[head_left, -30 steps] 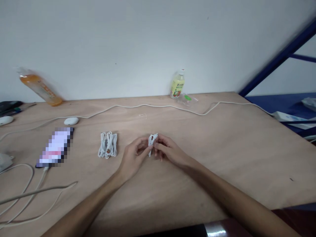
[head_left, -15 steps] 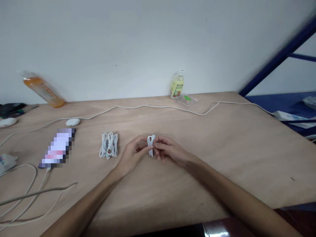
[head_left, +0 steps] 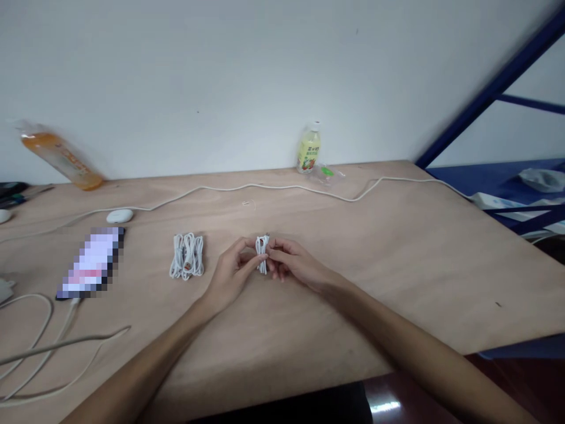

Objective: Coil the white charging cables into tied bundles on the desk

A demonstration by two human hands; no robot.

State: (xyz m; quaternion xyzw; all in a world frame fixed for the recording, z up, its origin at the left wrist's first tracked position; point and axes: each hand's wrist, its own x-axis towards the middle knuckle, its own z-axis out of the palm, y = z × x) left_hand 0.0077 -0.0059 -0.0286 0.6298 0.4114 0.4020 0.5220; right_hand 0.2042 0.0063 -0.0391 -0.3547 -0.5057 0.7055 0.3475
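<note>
Between my two hands, just above the brown table top, is a folded white cable (head_left: pixel 262 254). My left hand (head_left: pixel 233 265) grips it from the left, with thumb and fingers pressed on its side. From the other side, the thumb and fingertips of my right hand (head_left: pixel 293 262) pinch the same cable; the lower fingers curl beneath. Some of the bundle is hidden behind my fingers. To the left of my left hand lie several bundled white cables (head_left: pixel 187 256), side by side and touching nothing of mine.
A phone (head_left: pixel 92 262) with a plugged cord lies at left, a white oval case (head_left: pixel 119 216) behind it. A long white cord (head_left: pixel 265 186) crosses the table. An orange bottle (head_left: pixel 64 159) and a yellow bottle (head_left: pixel 309 148) lean by the wall. A blue frame (head_left: pixel 485 106) stands right.
The whole view has shifted slightly, so everything sits a little further left. Both hands keep hold of the cable, with hardly any movement of the fingers.
</note>
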